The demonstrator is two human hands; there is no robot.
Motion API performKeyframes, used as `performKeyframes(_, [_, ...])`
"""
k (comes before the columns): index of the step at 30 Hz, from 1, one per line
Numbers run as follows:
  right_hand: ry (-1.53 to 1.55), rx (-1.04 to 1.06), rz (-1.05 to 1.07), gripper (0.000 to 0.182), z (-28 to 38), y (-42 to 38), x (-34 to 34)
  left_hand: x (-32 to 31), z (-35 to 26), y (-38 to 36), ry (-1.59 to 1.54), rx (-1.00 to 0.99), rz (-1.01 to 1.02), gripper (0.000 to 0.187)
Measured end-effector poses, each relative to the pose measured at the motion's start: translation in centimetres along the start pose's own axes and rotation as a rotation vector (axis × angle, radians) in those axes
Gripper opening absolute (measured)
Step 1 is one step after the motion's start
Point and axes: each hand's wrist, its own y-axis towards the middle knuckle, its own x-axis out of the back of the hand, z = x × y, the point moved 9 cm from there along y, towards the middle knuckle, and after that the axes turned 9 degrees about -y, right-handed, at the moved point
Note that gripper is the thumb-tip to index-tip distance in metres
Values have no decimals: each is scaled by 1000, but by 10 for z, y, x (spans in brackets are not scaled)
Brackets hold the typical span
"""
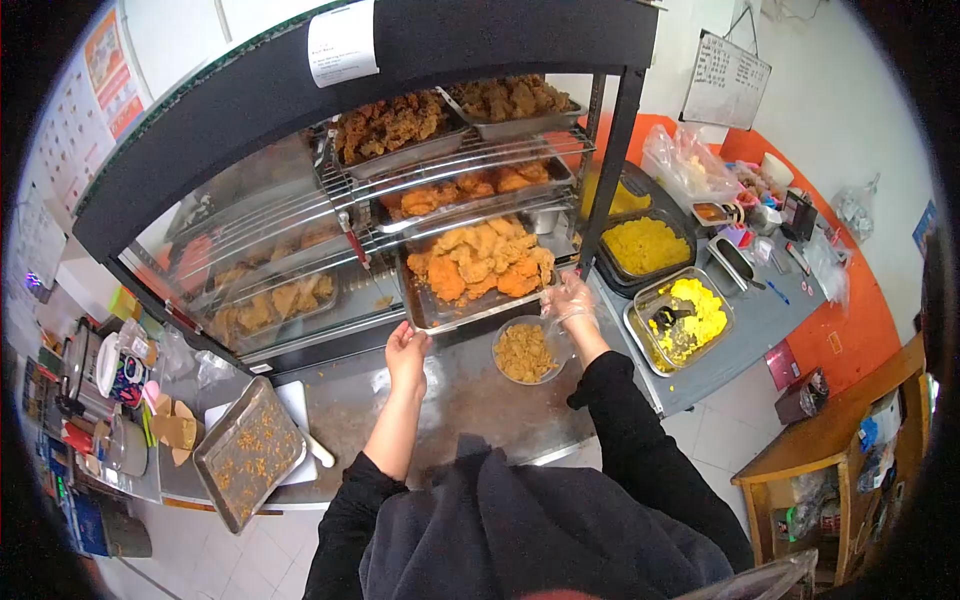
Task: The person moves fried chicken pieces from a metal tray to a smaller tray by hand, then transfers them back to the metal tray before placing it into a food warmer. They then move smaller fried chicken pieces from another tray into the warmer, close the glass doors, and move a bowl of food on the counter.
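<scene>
A metal tray (432,312) piled with fried chicken (480,258) sits at the bottom of the display case, its front edge toward me. My left hand (407,350) is at the tray's front left corner, fingers curled at the rim. My right hand (572,300), in a clear plastic glove, is at the tray's right side, closed near its front right corner. Just below the tray, a round bowl (525,350) of small golden-brown pieces stands on the metal counter (450,400), left of my right wrist.
Wire shelves (470,150) above hold more trays of chicken. A crumb-covered tray (250,455) rests on a white board (296,400) at left. Containers of yellow food (690,318) stand at right, beside the case's dark post (612,160). A wooden shelf unit (840,450) is lower right.
</scene>
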Motion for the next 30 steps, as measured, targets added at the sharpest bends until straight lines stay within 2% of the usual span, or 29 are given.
performKeyframes(2, [311, 144, 118, 42, -47, 57, -22, -5, -2, -2, -24, -6, 10, 49])
performKeyframes(3, [312, 142, 119, 42, -76, 84, -31, -9, -3, -2, -52, -13, 23, 53])
performKeyframes(5, [19, 393, -49, 41, -96, 120, -31, -15, -6, 0, -36, 3, 47, 57])
performKeyframes(6, [149, 363, -37, 41, -63, 96, -26, -18, -8, 0, -41, 5, 56, 58])
performKeyframes(7, [153, 364, -37, 41, -46, 86, -25, -21, -10, 1, -45, 7, 64, 60])
performKeyframes(9, [-155, 492, -130, 37, -12, 70, -23, -27, -13, 4, -66, -20, 76, 61])
performKeyframes(10, [-150, 491, -132, 37, 1, 64, -22, -30, -15, 6, -90, -43, 87, 62])
performKeyframes(12, [132, 628, -48, 33, 24, 61, -22, -35, -15, 11, -100, -54, 92, 60])
performKeyframes(13, [134, 629, -49, 33, 30, 62, -23, -38, -15, 13, -115, -64, 94, 58])
performKeyframes(15, [239, 495, -31, 32, 0, 94, -36, -44, -13, 20, -85, -59, 148, 60])
performKeyframes(16, [148, 421, -91, 31, -20, 112, -39, -50, -11, 24, -57, -54, 202, 63])
performKeyframes(17, [150, 423, -90, 31, -9, 103, -37, -53, -9, 27, -56, -57, 202, 63])
performKeyframes(19, [-398, 482, -264, 29, 52, 53, -21, -63, -11, 31, -45, -171, 240, 64])
performKeyframes(20, [-396, 485, -263, 29, 81, 36, -14, -62, 0, 41, 13, -86, 246, 66])
performKeyframes(22, [-706, 251, -196, 32, 105, 24, -9, -72, -4, 39, 52, -158, 217, 66])
performKeyframes(23, [-705, 257, -195, 32, 102, 29, -12, -76, -10, 36, 92, -226, 188, 66])
performKeyframes(25, [-693, 251, -323, 34, 96, 34, -8, -81, -15, 28, 88, -231, 208, 64])
performKeyframes(27, [-671, 256, -290, 33, 97, 23, -8, -88, -20, 13, 52, -230, 321, 62])
performKeyframes(28, [-649, 260, -256, 32, 97, 16, -10, -85, -26, 8, 84, -328, 325, 52])
performKeyframes(30, [-530, 276, -278, 30, 86, 5, -11, -80, -41, -5, 161, -379, 317, 46])
